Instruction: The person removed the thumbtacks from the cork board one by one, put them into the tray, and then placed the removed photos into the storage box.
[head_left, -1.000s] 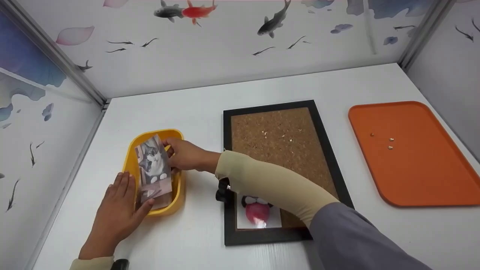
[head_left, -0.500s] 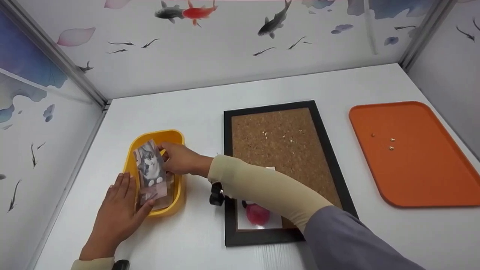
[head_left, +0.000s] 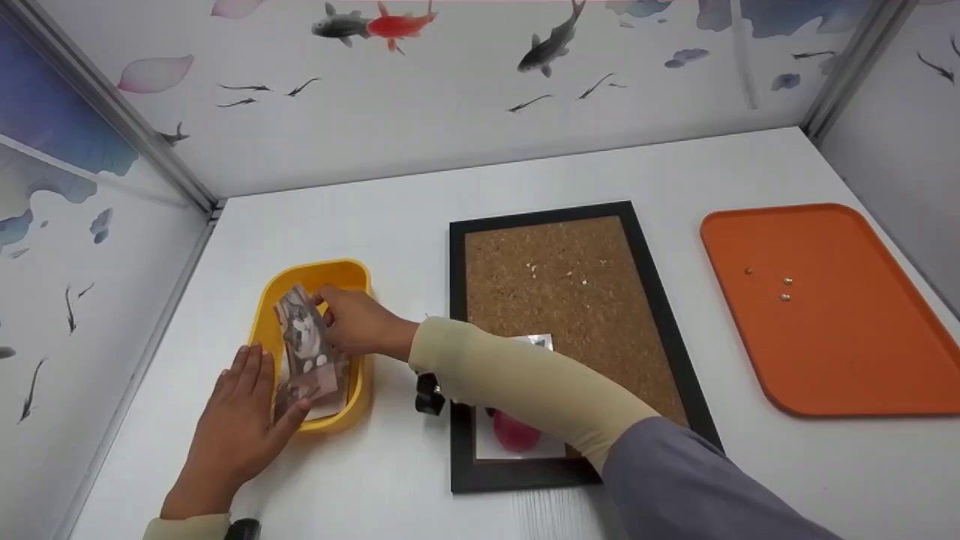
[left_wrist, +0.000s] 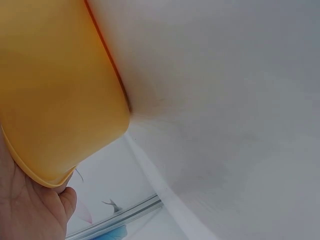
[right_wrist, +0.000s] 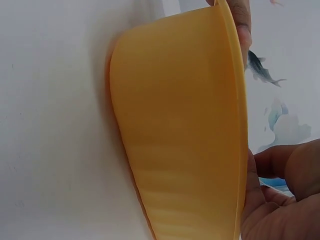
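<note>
In the head view, my right hand [head_left: 360,319] pinches the edge of a cat photo [head_left: 304,330] inside the yellow basket [head_left: 259,319]. Another print lies partly hidden beneath that photo. My left hand [head_left: 232,424] rests on the basket's near left rim, fingers straight, its thumb reaching over the near edge. From the left wrist, the left palm [left_wrist: 32,205] lies against the basket rim. The right wrist view shows the basket wall [right_wrist: 175,120] and my right hand [right_wrist: 280,210] at the rim; the photo is hidden there.
Right of the basket lies a black-framed corkboard [head_left: 555,270] with several small metallic pins [head_left: 584,282] in it. A print with a pink shape [head_left: 514,433] sits at its lower left, partly behind my right arm. An orange tray [head_left: 847,337] farther right holds 3 small metallic pieces.
My right hand has shifted slightly lower, and the cat photo has sunk deeper into the basket and tilted. The left hand stays at the rim.
</note>
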